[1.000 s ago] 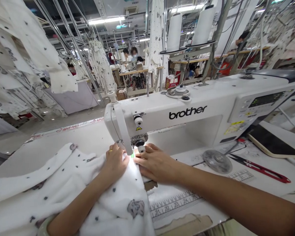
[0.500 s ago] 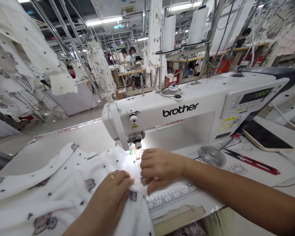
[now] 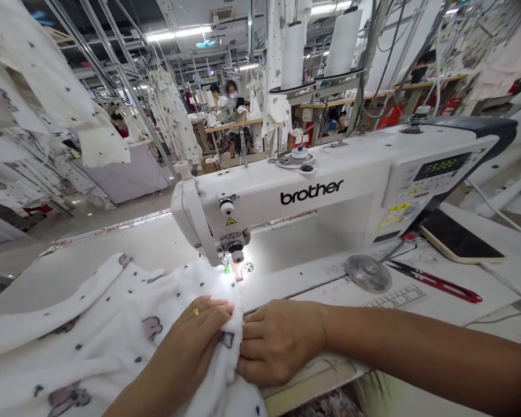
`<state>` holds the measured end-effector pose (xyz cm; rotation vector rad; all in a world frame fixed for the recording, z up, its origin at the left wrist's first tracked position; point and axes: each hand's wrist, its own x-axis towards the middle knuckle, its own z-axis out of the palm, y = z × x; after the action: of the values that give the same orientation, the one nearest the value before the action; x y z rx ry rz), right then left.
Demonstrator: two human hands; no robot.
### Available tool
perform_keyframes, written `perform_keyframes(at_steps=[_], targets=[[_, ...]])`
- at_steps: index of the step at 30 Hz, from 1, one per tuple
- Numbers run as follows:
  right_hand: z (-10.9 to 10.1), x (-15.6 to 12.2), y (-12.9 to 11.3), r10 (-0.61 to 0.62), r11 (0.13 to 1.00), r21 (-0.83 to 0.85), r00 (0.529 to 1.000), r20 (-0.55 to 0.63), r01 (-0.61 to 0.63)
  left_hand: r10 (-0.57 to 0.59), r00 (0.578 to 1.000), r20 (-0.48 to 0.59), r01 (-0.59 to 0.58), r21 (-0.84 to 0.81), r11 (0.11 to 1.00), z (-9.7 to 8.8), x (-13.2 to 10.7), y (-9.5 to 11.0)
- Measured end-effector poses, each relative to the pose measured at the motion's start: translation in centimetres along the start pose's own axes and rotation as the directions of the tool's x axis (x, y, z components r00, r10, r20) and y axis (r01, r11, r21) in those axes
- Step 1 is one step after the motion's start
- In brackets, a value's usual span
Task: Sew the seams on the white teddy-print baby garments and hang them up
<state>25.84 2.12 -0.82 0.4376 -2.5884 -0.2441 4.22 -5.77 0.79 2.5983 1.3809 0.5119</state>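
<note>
White plush fabric (image 3: 108,341) with dark spots and animal prints spreads over the left of the table. Its upper edge reaches the lit needle area (image 3: 226,267) of a white Brother sewing machine (image 3: 269,194). Palm down on the cloth, just in front of the needle, is my left hand (image 3: 195,333), fingers extended and close together, a gold ring on one. My right hand (image 3: 273,341) has its fingers curled at the fabric's right edge, closed on it; the fingertips are hidden.
A clear round dish (image 3: 368,272), red-handled thread snips (image 3: 438,284) and a phone (image 3: 460,236) lie to the right. Thread cones (image 3: 342,43) stand behind the machine. Printed garments (image 3: 47,87) hang at left. People (image 3: 232,104) sit at machines farther back.
My right hand has come down from beside the needle towards me and closed at the fabric's right edge. My left hand stays nearly in place. The whole view has shifted slightly.
</note>
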Motion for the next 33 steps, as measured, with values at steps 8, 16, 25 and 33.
perform_keyframes(at_steps=[8, 16, 25, 33], targets=[[-0.3, -0.3, 0.6, 0.145, 0.989, -0.029, 0.987, 0.068, -0.143, 0.084, 0.996, 0.002, -0.084, 0.090, 0.992, 0.4, 1.4, -1.8], [0.0, -0.7, 2.2, 0.319, 0.943, 0.059, 0.939, 0.127, -0.328, -0.003, 0.997, 0.076, -0.002, 0.065, 0.998, -2.1, 3.9, -2.4], [-0.9, -0.9, 1.9, 0.152, 0.945, 0.268, 0.977, 0.152, -0.189, -0.060, 0.971, -0.233, 0.110, 0.210, 0.972, 1.9, 0.6, 0.7], [-1.0, -0.4, 2.6, 0.768, 0.561, 0.349, 0.629, 0.118, -0.751, -0.539, 0.816, -0.209, 0.493, -0.237, 0.837, -0.3, 3.4, -1.8]])
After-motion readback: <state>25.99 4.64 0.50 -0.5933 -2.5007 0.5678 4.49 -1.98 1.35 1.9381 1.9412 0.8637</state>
